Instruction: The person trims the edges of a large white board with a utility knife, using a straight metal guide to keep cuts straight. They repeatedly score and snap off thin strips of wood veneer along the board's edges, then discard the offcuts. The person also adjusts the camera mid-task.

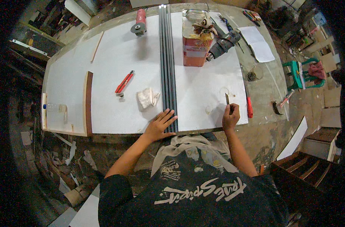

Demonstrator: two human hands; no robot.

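Observation:
My left hand [161, 123] lies with fingers spread on several long dark strips [166, 68] running front to back across the white board [202, 90]. My right hand [231, 116] grips a thin flat metal blade [227, 98], held upright over a small puddle or smear on the board's right part. A folded white cloth [147, 99] sits just left of the strips, with a red box cutter [124, 81] beyond it. A red-handled tool [249, 108] rests at the board's right edge, beside my right hand.
An angle grinder [140, 20], a glue-smeared red can [195, 53] and a heat gun [223, 45] stand farther back. A wooden frame with a bottle [57, 108] is at left; paper [255, 43] at back right. A green chair [297, 75] and wooden drawer unit [301, 170] stand right.

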